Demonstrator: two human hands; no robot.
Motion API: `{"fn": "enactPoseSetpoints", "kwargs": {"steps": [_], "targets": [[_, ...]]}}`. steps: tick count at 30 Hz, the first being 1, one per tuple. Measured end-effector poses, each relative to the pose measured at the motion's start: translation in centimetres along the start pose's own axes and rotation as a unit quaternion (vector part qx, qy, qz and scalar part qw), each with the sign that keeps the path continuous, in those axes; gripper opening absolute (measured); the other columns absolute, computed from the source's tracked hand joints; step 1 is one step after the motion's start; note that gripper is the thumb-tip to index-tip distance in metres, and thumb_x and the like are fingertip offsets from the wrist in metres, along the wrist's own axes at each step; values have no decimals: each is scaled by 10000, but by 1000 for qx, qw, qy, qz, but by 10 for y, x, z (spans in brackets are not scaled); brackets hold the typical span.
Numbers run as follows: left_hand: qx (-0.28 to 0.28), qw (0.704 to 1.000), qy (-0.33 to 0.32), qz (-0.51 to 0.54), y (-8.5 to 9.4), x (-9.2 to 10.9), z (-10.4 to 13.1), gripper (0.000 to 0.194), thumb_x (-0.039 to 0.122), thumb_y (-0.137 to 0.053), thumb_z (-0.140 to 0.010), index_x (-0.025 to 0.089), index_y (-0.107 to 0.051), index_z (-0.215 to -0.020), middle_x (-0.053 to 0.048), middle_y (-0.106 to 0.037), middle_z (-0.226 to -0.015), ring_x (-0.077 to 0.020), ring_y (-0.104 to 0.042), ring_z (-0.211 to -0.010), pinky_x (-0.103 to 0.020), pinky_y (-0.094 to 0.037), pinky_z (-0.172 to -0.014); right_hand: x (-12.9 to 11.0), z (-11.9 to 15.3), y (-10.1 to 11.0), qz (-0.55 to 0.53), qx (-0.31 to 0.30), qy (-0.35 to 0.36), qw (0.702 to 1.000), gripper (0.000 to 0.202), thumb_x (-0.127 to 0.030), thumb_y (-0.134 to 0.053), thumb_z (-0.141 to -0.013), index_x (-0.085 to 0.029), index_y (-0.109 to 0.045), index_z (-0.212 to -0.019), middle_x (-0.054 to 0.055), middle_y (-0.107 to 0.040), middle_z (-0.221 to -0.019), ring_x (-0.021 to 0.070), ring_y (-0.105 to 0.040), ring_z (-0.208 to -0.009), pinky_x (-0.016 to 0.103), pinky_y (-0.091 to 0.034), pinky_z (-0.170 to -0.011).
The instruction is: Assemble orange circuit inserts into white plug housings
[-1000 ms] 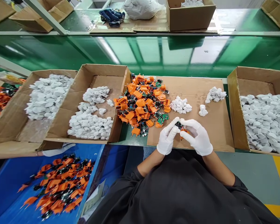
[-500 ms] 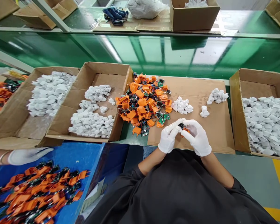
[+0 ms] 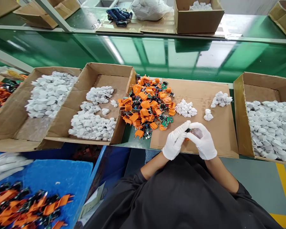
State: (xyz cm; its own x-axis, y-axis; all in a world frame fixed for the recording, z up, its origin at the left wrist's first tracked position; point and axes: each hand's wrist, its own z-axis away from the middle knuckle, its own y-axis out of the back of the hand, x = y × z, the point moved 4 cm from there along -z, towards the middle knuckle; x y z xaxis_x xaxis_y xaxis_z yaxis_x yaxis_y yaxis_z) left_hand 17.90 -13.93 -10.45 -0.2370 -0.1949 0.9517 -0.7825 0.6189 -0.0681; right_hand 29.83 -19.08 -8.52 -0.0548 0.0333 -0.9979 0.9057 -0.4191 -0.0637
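My left hand (image 3: 175,142) and my right hand (image 3: 204,143), both in white gloves, meet above the cardboard sheet. Between their closed fingertips is an orange plug adapter with dark electronics (image 3: 188,130), mostly hidden by the gloves. Left of my hands lies a heap of orange plug adapters and green circuit boards (image 3: 145,105). Just beyond my fingers sits a small pile of white pieces (image 3: 186,108). Farther right on the sheet are a small white clump (image 3: 208,115) and another white pile (image 3: 221,99).
Cardboard boxes of white pieces stand left (image 3: 124,127) and right (image 3: 240,114) of the cardboard sheet (image 3: 219,140). At lower left, a co-worker's gloved hand (image 3: 7,165) is over a blue bin (image 3: 69,171) with orange plugs. A shelf behind carries a carton (image 3: 199,22) and blue gloves (image 3: 119,16).
My left hand has tilted more upright and its fingers now cover more of the plug adapter. The co-worker's hand has moved left, and the blue bin with its plugs has shifted down and left.
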Motion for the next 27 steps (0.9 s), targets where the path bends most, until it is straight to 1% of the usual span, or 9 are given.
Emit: {"fn": "enactPoseSetpoints", "kwargs": {"steps": [3, 7, 11, 14, 17, 20, 22, 23, 27], "targets": [[-30, 999, -29, -26, 1, 0, 0, 443, 367, -423, -994, 232, -518, -1405, -67, -530, -1458, -223, -539, -1321, -392, -402, -1165, 0, 1, 6, -12, 2, -18, 1000, 290, -422, -796, -721, -264, -649, -914, 3, -696, -910, 180, -682, -829, 333, -610, -767], [-95, 993, -55, -53, 3, 4, -3, 542, 421, -474, -965, 230, -424, -1471, -108, -536, -1449, -226, -656, -1140, -389, -483, -1080, 3, 3, 8, -18, -13, -41, 999, 266, -410, -766, -755, -254, -653, -939, -2, -704, -867, 170, -680, -776, 322, -605, -724], [-80, 990, -47, -111, 11, 8, -9, 489, 338, -591, -909, 223, -547, -1382, -97, -656, -1315, -235, -649, -1162, -362, -501, -1042, 8, 3, 5, 11, 1, -41, 999, 211, -369, -742, -793, -247, -645, -935, -5, -704, -825, 170, -681, -735, 320, -602, -688], [-53, 992, 8, -117, 20, 7, -13, 400, 339, -643, -869, 222, -661, -1251, -69, -768, -1037, -207, -714, -953, -318, -547, -923, 2, 0, 11, 107, 5, 21, 994, 141, -354, -651, -878, -248, -692, -961, 30, -733, -910, 198, -695, -835, 369, -600, -788], [-5, 992, 117, -45, 29, 2, -16, 380, 389, -696, -823, 192, -709, -1149, -42, -764, -874, -190, -714, -860, -291, -549, -838, -14, -2, 19, 215, 6, 123, 969, 233, -281, -620, -900, -279, -689, -1123, 44, -722, -1041, 207, -683, -933, 409, -577, -895], [25, 980, 194, 29, 29, -3, -16, 426, 461, -768, -738, 147, -720, -1023, -40, -736, -820, -164, -680, -758, -268, -541, -731, -27, -4, 13, 277, -79, 201, 936, 401, -246, -663, -862, -311, -630, -1256, 52, -700, -1164, 231, -669, -1043, 434, -565, -951], [38, 978, 203, 42, 27, -4, -17, 447, 496, -801, -685, 142, -713, -944, -30, -713, -785, -133, -628, -681, -247, -518, -660, -30, -5, 4, 300, -134, 227, 917, 416, -253, -683, -850, -322, -635, -1257, 54, -684, -1224, 249, -648, -1120, 446, -546, -997], [42, 978, 199, 52, 25, -4, -18, 463, 509, -812, -666, 143, -708, -929, -28, -704, -783, -125, -610, -672, -240, -509, -647, -31, -6, 2, 303, -139, 234, 913, 400, -256, -686, -849, -328, -646, -1241, 53, -682, -1227, 252, -643, -1135, 449, -539, -1010], [-2, 973, 172, 153, 18, -2, -18, 612, 488, -882, -570, 152, -697, -1047, -25, -675, -823, -134, -605, -718, -248, -508, -661, -25, -9, 4, 254, -76, 248, 932, 319, -249, -704, -843, -334, -683, -1150, 50, -674, -1219, 257, -620, -1182, 472, -502, -1055]]}}
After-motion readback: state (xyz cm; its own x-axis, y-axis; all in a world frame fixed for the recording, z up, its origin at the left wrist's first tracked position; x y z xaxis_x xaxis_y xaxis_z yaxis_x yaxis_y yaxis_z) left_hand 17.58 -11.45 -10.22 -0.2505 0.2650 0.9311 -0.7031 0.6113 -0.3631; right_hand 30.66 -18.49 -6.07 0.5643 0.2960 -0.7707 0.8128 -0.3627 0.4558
